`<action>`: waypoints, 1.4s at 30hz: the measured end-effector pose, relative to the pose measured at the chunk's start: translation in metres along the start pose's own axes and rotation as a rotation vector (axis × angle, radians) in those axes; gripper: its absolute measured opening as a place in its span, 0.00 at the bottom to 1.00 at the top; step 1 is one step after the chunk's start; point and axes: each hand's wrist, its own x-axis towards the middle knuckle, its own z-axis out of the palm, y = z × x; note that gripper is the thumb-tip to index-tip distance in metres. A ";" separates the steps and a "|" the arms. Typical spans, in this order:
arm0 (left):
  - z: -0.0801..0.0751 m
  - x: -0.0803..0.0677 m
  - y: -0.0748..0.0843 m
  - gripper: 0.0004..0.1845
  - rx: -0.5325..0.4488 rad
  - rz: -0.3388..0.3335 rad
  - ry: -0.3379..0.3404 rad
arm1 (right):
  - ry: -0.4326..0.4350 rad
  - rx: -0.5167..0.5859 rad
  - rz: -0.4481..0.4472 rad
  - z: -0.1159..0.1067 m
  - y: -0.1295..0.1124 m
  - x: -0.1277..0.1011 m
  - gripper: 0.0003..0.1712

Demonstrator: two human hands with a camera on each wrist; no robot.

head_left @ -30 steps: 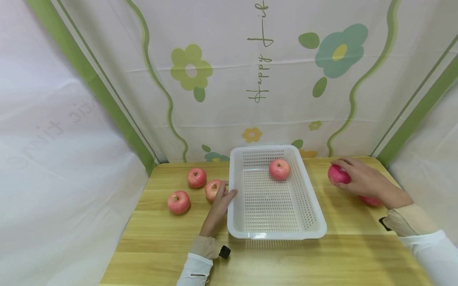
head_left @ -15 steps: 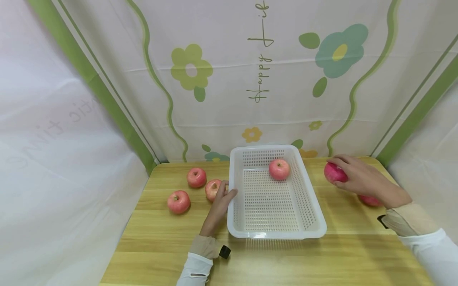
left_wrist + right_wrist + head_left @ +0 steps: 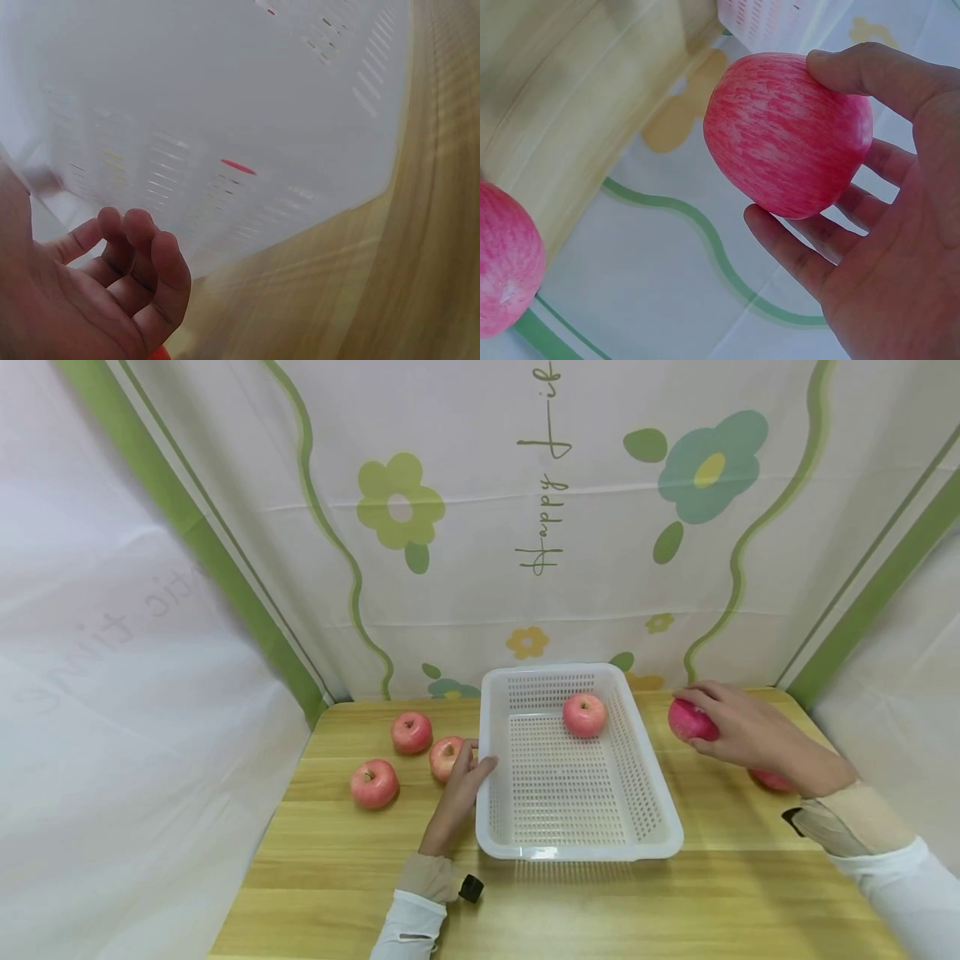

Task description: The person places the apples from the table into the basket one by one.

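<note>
A white plastic basket [image 3: 566, 853] with slotted walls stands mid-table, one red apple [image 3: 584, 716] inside at its back right. My left hand [image 3: 459, 785] holds the basket's left rim, thumb over the edge. In the left wrist view, the curled fingers [image 3: 171, 262] lie outside the basket's wall [image 3: 247, 97]. To the right of the basket, my right hand [image 3: 738, 727] grips a deep pink apple [image 3: 787, 135] between thumb and fingers. Another apple [image 3: 772, 780] rests on the table, partly hidden beneath the right forearm.
Left of the basket are three apples: one at the back [image 3: 411, 732], one in front [image 3: 374, 784], and one [image 3: 446, 758] partly covered by the left hand. The wooden table [image 3: 337, 860] meets a flower-printed cloth wall [image 3: 465, 602] behind, with white cloth at both sides.
My right hand has carried its apple a little leftward and back, toward the basket. The left hand and the basket have stayed in place.
</note>
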 end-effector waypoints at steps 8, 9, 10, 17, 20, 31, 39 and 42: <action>-0.001 -0.001 -0.003 0.24 0.004 0.003 0.000 | 0.015 0.011 -0.019 -0.001 -0.009 0.006 0.39; -0.001 -0.001 -0.003 0.24 0.005 0.005 0.001 | 0.015 0.011 -0.020 -0.001 -0.009 0.006 0.39; -0.001 -0.001 -0.004 0.24 0.005 0.008 0.000 | 0.015 0.012 -0.021 -0.001 -0.010 0.006 0.39; -0.001 -0.001 -0.003 0.24 0.007 0.002 0.010 | 0.012 0.017 -0.025 -0.004 -0.017 0.011 0.38; -0.001 -0.001 -0.003 0.23 0.007 0.004 0.009 | 0.021 0.016 -0.035 -0.004 -0.020 0.012 0.37; -0.001 0.000 -0.003 0.25 0.012 0.021 -0.001 | 0.087 0.005 -0.105 -0.005 -0.028 0.020 0.37; -0.001 0.002 -0.002 0.27 0.037 0.000 0.009 | 0.106 0.015 -0.145 -0.007 -0.033 0.027 0.37; -0.001 0.003 -0.002 0.27 0.036 0.000 0.010 | 0.119 0.022 -0.157 -0.008 -0.037 0.031 0.37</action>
